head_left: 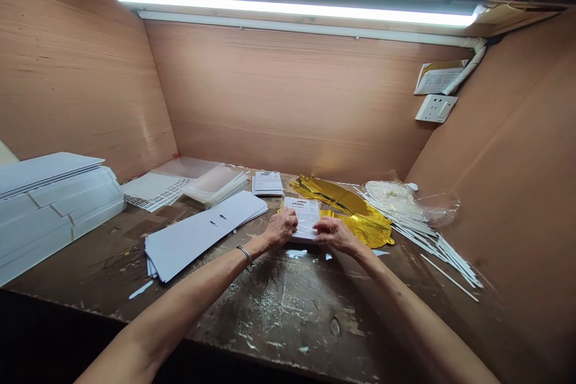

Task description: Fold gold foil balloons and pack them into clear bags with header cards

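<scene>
Between my hands lies a small stack of white printed cards [304, 220] with a glossy, plastic-like surface, flat on the worn table. My left hand [281, 228], a metal bangle [246, 257] at its wrist, has its fingers curled against the stack's left side. From the right, my right hand [336, 234] grips the opposite edge with bent fingers; its thumb is partly hidden. Shiny gold foil pieces [360, 225] lie just beyond and to the right of the stack. Behind it rests another small pile of printed white cards [267, 183].
Long white card sheets [202, 234] lie left of my hands. Clear plastic sleeves [216, 185], a printed label sheet [157, 191] and a tall white paper stack [58, 210] stand farther left. Thin white sticks [432, 243] spread at the right. Wooden panels [288, 96] enclose the table.
</scene>
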Action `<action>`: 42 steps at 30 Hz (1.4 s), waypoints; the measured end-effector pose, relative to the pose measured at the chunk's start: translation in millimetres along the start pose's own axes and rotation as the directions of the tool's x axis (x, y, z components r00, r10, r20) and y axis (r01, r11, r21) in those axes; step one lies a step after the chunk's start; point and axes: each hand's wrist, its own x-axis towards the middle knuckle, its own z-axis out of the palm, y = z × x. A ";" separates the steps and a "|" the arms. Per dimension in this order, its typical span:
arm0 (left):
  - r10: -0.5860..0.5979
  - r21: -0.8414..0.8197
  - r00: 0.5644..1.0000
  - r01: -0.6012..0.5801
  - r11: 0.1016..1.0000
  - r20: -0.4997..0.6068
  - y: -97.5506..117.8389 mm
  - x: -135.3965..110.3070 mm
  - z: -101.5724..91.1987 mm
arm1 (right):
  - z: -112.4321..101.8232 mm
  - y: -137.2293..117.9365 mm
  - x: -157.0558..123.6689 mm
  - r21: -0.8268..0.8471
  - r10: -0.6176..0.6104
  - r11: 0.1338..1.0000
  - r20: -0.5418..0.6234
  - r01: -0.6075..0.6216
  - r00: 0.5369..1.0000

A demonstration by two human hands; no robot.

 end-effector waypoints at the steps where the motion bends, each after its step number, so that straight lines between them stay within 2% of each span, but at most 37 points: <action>1: -0.034 0.010 0.999 0.034 0.999 -0.023 1.8 2.3 1.1 | -0.2 -4.4 -2.7 -0.092 -0.037 0.995 -0.020 0.035 0.999; 2: -0.065 0.015 0.997 0.066 0.998 -0.042 2.8 4.4 1.7 | 0.5 -8.6 -5.4 -0.216 -0.079 0.974 -0.034 0.070 0.996; 4: -0.104 0.020 0.993 0.106 0.994 -0.063 3.4 6.5 1.3 | 4.3 -15.3 -10.0 -0.464 -0.146 0.878 -0.032 0.114 0.989; 5: -0.115 0.020 0.991 0.116 0.993 -0.067 3.5 6.2 0.5 | 7.2 -17.2 -11.6 -0.544 -0.161 0.830 -0.020 0.124 0.987; 7: -0.072 0.038 0.995 0.075 0.996 -0.062 4.1 2.5 -2.2 | 13.1 -18.0 -13.2 -0.591 -0.166 0.795 0.000 0.133 0.986; 9: 0.068 0.097 0.998 -0.066 0.993 -0.018 4.4 -3.2 -5.2 | 17.3 -16.2 -12.9 -0.578 -0.181 0.803 0.000 0.148 0.983; 11: 0.216 0.146 0.975 -0.220 0.964 0.043 3.1 -8.0 -7.6 | 18.8 -14.0 -11.4 -0.559 -0.193 0.815 -0.016 0.151 0.981; 13: 0.268 0.130 0.962 -0.273 0.953 0.055 -0.1 -10.3 -8.1 | 18.6 -12.7 -9.3 -0.530 -0.193 0.837 -0.056 0.135 0.980; 16: 0.241 0.032 0.971 -0.240 0.970 0.000 -5.7 -10.5 -4.6 | 16.7 -12.3 -6.7 -0.468 -0.178 0.878 -0.131 0.097 0.975; 19: 0.133 -0.075 0.985 -0.142 0.987 -0.114 -8.7 -11.7 2.8 | 13.2 -11.0 -5.8 -0.401 -0.149 0.914 -0.200 0.058 0.968; 22: 0.028 -0.151 0.978 -0.060 0.987 -0.205 -9.9 -14.7 9.7 | 9.1 -9.3 -5.8 -0.351 -0.107 0.936 -0.263 0.008 0.959; 26: 0.036 -0.193 0.972 -0.082 0.978 -0.234 -12.9 -17.3 14.6 | 13.3 -12.5 -3.6 -0.330 -0.066 0.944 -0.250 -0.021 0.966; 30: 0.064 -0.188 0.971 -0.108 0.976 -0.230 -16.4 -17.8 17.2 | 27.6 -18.6 4.3 -0.304 0.055 0.946 -0.193 -0.113 0.980; 33: 0.077 -0.178 0.969 -0.120 0.977 -0.233 -16.5 -17.1 17.1 | 31.3 -17.7 13.1 -0.259 0.121 0.950 -0.213 -0.176 0.970; 36: 0.113 -0.106 0.975 -0.135 0.985 -0.191 -12.8 -14.3 14.1 | 23.4 -11.0 23.8 -0.173 0.221 0.952 -0.188 -0.254 0.957; 42: 0.094 0.187 0.995 -0.087 0.978 -0.025 0.1 -2.3 1.0 | 1.7 -1.3 40.5 0.024 0.332 0.943 -0.013 -0.331 0.943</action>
